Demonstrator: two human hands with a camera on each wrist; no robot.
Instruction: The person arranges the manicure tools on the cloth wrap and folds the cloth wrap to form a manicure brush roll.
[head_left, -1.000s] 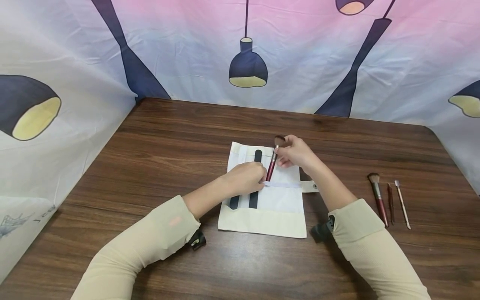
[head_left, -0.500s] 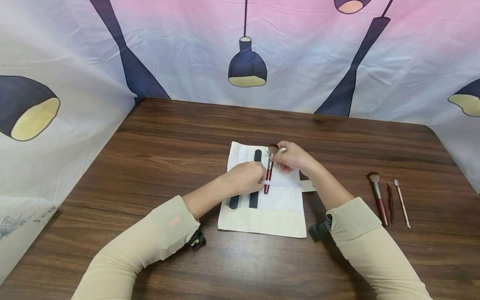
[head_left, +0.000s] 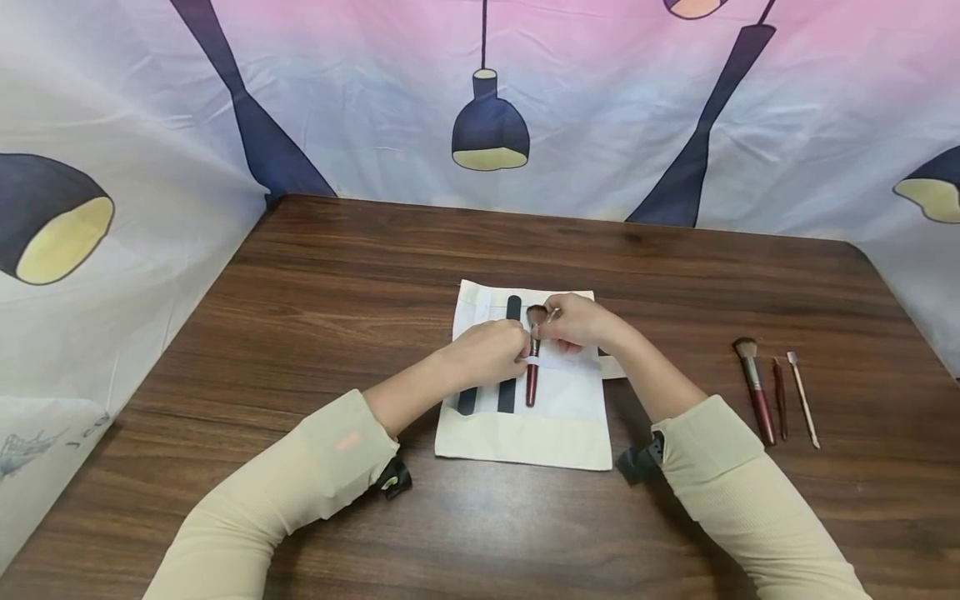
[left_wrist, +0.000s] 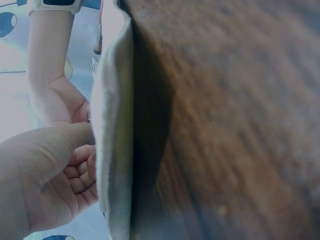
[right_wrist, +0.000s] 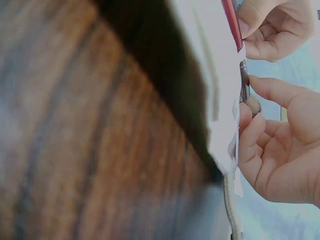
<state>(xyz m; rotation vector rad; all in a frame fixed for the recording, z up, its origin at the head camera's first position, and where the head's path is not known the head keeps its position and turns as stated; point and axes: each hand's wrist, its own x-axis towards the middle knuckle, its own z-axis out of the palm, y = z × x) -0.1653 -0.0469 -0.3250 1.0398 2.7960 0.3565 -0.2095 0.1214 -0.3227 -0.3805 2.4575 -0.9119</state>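
Observation:
A cream fabric brush roll (head_left: 525,443) lies spread on the table, with a white elastic band (head_left: 568,363) running across it. Two black flat strips sit under the band at the left, the taller one (head_left: 507,397) partly covered by my left hand (head_left: 491,352). That hand pinches the band just left of a makeup brush (head_left: 532,387). The brush has a red handle, which passes under the band and points toward me. Near its bristles (right_wrist: 254,105), my right hand (head_left: 582,323) holds it by the metal ferrule between thumb and fingers, as the right wrist view shows.
On the right of the table (head_left: 360,283) lie a larger red-handled brush (head_left: 757,390), a thin dark red tool (head_left: 781,400) and a slim pale stick with a metal tip (head_left: 804,400). A strap tab (head_left: 612,367) sticks out from the roll's right side. Lamp-printed cloth hangs behind.
My right hand has brought the brush toward me and slightly left, sliding its handle under the band until the red end shows well below it. My left hand has stayed at the band.

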